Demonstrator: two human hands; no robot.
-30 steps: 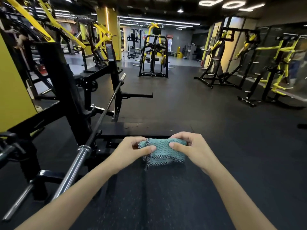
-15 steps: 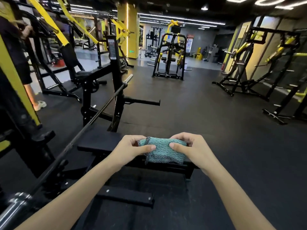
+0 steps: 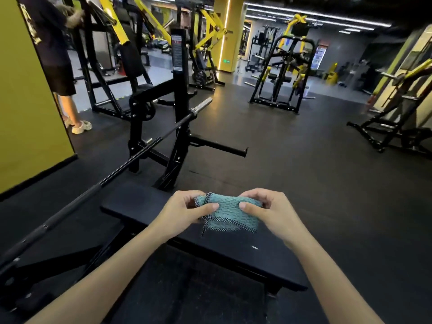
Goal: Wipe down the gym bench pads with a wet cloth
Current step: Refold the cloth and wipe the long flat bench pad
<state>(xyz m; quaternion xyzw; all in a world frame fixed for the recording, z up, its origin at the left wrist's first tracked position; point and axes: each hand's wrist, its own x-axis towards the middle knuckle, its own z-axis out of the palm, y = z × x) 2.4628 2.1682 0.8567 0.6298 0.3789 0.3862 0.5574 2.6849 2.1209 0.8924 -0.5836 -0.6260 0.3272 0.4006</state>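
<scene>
**Bench Pad Wipe-Down: Cloth in Hand, Pad Not Yet Contacted**

The setting is a gym with a dark rubber floor [image 3: 304, 171], black-and-yellow machines across the background and a yellow wall [image 3: 23, 113] on the left. A bystander [image 3: 58, 54] stands at a machine near that wall, well apart from the work area.

**Grip.** The left hand [image 3: 184, 211] and right hand [image 3: 273, 211] each pinch one end of a folded teal cloth [image 3: 230, 211]. Thumbs press the near face and fingers curl over the far side. The cloth is held up in front of the flat black bench pad [image 3: 140, 206] and appears clear of it.

**Progress.** No wet streak shows anywhere on the pad, so wiping is judged not yet started here. The full pad surface remains to be done. Whether the cloth is wet cannot be told.

**Clearances.**
- A barbell [image 3: 58, 216] crosses the pad's far-left end; strokes there call for care.
- The rack upright [image 3: 179, 78] and a plate peg [image 3: 217, 147] stand just beyond the pad's far edge.
- The pad's near long edge and right-hand corner are unobstructed.
- Open floor lies to the right.
</scene>
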